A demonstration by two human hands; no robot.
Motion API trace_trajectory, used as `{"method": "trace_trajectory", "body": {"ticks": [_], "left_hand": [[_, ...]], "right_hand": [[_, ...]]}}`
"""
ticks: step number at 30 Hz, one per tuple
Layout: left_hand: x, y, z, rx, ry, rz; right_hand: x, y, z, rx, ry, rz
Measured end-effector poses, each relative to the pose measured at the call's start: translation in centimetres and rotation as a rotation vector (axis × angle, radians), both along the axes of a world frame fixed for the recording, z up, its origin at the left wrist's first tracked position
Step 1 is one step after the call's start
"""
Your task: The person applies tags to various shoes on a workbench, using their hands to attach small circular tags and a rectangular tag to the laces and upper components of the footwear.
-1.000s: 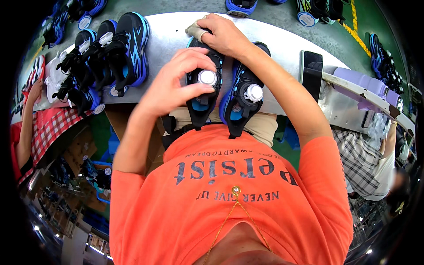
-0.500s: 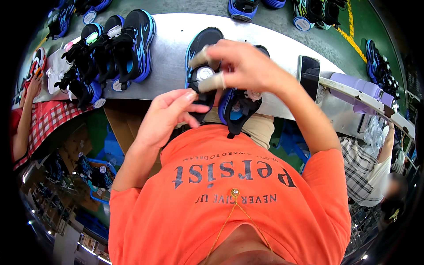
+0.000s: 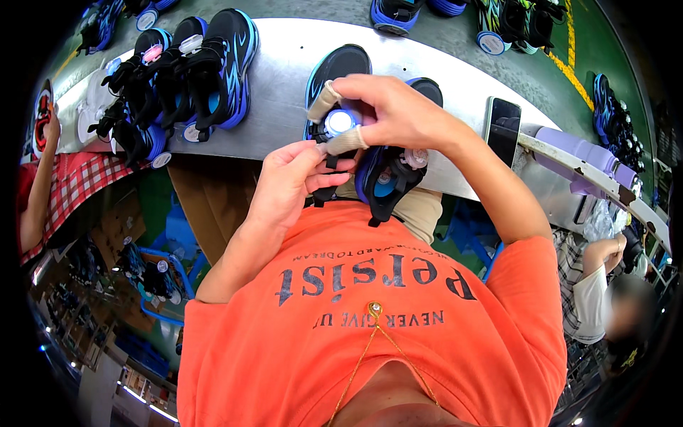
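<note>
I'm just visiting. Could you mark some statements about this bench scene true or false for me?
1. The right hand has beige covers on its thumb and index finger. True.
2. The phone lies left of the two shoes in front of the person. False: the phone lies right of them.
3. The left hand and right hand are at the same shoe. True.
4. The person's shirt is green. False: the shirt is orange.
</note>
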State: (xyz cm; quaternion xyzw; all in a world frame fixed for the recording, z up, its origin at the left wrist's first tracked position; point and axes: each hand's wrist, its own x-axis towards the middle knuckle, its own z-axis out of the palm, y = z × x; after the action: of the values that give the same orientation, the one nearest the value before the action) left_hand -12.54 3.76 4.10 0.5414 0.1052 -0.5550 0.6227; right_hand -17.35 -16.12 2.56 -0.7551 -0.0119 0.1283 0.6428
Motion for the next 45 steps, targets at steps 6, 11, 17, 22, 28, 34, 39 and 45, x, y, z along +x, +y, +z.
{"method": "trace_trajectory", "body": {"ticks": [6, 11, 17, 22, 28, 34, 39, 45], "left_hand": [[-0.2, 0.2, -0.1, -0.064, -0.007, 0.007], [-0.2, 0.4, -0.5, -0.064, -0.006, 0.002], [-0.6, 0.9, -0.2, -0.043, -0.045, -0.019], [-1.5, 1.6, 0.2, 0.044, -0.581, -0.393], [-2.3, -1.0, 2.2, -0.028, -1.313, -0.960], [-2.1, -4.2, -0.1, -0.093, -1.451, -0.914], [3.4, -9.6, -0.2, -0.197, -1.596, -0.673], [10.3, -22.8, 0.6, -0.086, -1.936, -0.549]], "right_hand": [[-1.4, 0.9, 1.8, -0.305, 0.027, -0.138], [-1.3, 0.3, 3.1, -0.238, 0.124, -0.124], [-2.2, 2.3, 1.3, -0.453, -0.100, -0.218], [-0.3, -1.3, 1.8, -0.508, -0.179, -0.067], [5.3, -10.1, 0.9, -1.309, -0.315, -0.658], [9.8, -14.2, -5.1, -1.262, -0.104, -0.796], [3.7, -21.4, -4.5, -1.328, 0.063, -0.788], [-3.1, -30.2, -1.8, -1.513, -0.106, -1.001]]}}
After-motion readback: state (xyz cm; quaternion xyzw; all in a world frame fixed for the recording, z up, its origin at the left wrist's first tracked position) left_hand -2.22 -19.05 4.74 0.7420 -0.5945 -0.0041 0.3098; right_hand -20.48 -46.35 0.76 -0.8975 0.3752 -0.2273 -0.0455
